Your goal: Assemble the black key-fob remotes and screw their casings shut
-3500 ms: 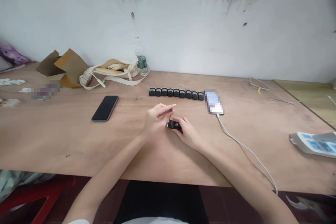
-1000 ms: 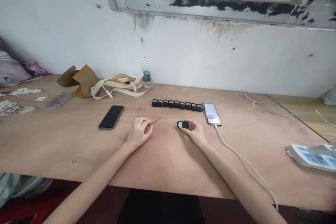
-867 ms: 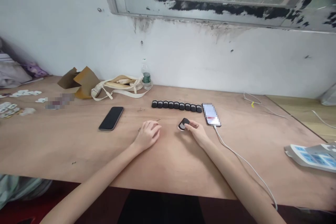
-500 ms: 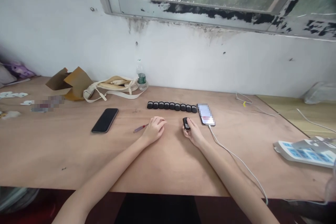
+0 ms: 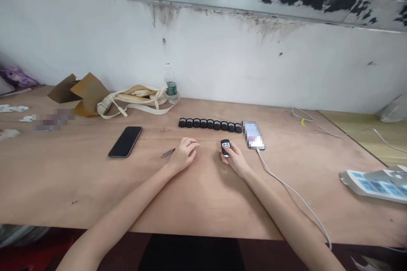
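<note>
My right hand (image 5: 237, 160) is closed around a small black remote control (image 5: 225, 145), the thumb lying on its button face. The pale button panel with several buttons faces up. My left hand (image 5: 185, 153) rests on the wooden table (image 5: 203, 203), its fingers loosely bent and holding nothing that I can see. Beside its wrist lies a slim reddish-grey pen-like stick (image 5: 168, 153), partly hidden by the hand. Beyond both hands stretches a row of several similar black remotes (image 5: 210, 124), set side by side.
A phone (image 5: 253, 134) with a lit screen and a white cable (image 5: 292, 192) lies right of the row. Another dark phone (image 5: 125, 142) is at left. Behind are a cream bag (image 5: 136, 97), a bottle (image 5: 171, 89) and a paper bag (image 5: 90, 95). A power strip (image 5: 375, 184) sits far right.
The thumb has shifted lower on the remote in my right hand, so its buttons now show. My left hand stays in place, and the view has tilted slightly down.
</note>
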Tool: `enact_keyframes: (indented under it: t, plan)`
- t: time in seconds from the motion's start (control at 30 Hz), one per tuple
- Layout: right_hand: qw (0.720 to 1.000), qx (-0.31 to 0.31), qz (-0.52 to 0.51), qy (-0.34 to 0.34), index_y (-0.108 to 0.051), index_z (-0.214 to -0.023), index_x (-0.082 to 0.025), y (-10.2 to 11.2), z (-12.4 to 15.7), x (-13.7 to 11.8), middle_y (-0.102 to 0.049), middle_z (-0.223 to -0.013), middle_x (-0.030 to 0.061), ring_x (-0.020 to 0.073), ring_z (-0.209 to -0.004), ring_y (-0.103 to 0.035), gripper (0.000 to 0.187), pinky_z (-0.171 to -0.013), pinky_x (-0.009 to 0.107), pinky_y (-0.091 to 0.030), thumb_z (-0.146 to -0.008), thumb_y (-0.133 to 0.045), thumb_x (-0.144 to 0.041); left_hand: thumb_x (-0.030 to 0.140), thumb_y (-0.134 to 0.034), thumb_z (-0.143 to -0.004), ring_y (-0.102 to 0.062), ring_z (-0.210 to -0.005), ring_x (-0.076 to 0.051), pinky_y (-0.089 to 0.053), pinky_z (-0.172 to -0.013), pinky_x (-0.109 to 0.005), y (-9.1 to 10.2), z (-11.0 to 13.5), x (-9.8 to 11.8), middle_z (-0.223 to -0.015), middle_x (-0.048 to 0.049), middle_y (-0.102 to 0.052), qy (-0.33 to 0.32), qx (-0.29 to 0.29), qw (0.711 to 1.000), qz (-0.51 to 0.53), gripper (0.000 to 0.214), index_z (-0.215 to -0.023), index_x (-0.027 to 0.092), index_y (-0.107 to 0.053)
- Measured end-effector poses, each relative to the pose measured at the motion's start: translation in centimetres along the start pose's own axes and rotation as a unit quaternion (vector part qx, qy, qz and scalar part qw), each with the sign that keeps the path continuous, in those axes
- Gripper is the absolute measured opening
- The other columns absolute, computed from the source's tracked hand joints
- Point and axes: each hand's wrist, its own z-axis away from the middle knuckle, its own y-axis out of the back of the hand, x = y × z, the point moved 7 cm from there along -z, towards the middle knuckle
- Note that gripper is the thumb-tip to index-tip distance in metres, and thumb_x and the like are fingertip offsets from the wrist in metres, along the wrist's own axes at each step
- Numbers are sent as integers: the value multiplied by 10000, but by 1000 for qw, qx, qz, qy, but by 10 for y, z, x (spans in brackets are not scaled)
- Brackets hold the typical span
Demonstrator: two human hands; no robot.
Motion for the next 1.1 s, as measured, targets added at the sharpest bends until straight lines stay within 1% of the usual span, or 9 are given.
enact_keyframes:
  t: [0.1,0.33,0.4,0.5,0.57,0.77,0.9,1.0,1.1]
  plan:
    - [998,-9,55,14,-471,-841,-215,-3,2,-3,-536,-718,-38,51,-424,-407,289,-390,206,-230,-782,-619,-457,59,-457,-841,-501,-1005,-216,-473,-891,-371,-1,0,0,-1034,-76,-584,-2,-7,1000,3,278,-1022,186,-624]
    - [993,-23,119,14,-441,-845,-217,-10,8,-7,-512,-702,-53,39,-420,-399,262,-397,187,-210,-816,-571,-443,68,-445,-857,-500,-992,-214,-472,-894,-380,-2,1,-1,-1038,-74,-587,-6,-8,1000,2,274,-1024,188,-626]
    - [993,-20,120,7,-449,-858,-219,-9,8,-5,-525,-722,-45,46,-432,-416,260,-391,186,-212,-813,-570,-445,66,-445,-857,-498,-991,-214,-471,-892,-377,-2,1,-1,-1039,-76,-588,-7,-8,1000,2,271,-1023,182,-626]
    - [995,-15,94,-8,-471,-887,-223,-7,7,-2,-547,-756,-27,61,-445,-444,248,-381,194,-234,-822,-539,-452,63,-447,-856,-496,-984,-213,-471,-886,-376,-2,0,-1,-1035,-76,-590,-8,-7,1000,2,271,-1024,179,-626]
    - [996,-21,82,-4,-484,-893,-224,-6,6,-1,-553,-756,-22,61,-433,-431,239,-375,202,-237,-835,-513,-454,69,-448,-859,-496,-980,-213,-471,-884,-380,-2,0,-2,-1034,-77,-591,-6,-7,1000,1,268,-1024,182,-627]
    - [995,-20,96,3,-491,-876,-224,-4,6,0,-553,-757,-25,50,-414,-397,248,-370,197,-225,-847,-502,-470,71,-451,-859,-497,-982,-215,-471,-887,-385,-2,1,-2,-1033,-74,-592,-3,-6,1000,-1,270,-1026,187,-629]
    - [997,-26,78,6,-476,-887,-223,-5,6,0,-552,-791,-25,52,-436,-423,219,-383,196,-249,-833,-529,-429,78,-449,-864,-500,-988,-215,-469,-894,-384,-3,1,-3,-1036,-74,-592,0,-10,1000,-1,270,-1031,189,-629]
    - [996,-22,88,3,-458,-892,-226,-6,7,-1,-535,-778,-31,54,-441,-428,218,-383,197,-249,-804,-559,-397,79,-447,-864,-504,-985,-214,-466,-896,-383,-3,1,-3,-1036,-76,-593,0,-10,1000,-5,266,-1026,184,-630]
    - [994,-22,103,4,-455,-878,-226,-8,8,-4,-521,-744,-38,53,-430,-411,187,-379,195,-236,-803,-541,-375,75,-451,-858,-507,-983,-214,-466,-894,-385,-4,1,-4,-1039,-75,-595,1,-12,1000,-3,270,-1027,189,-629]
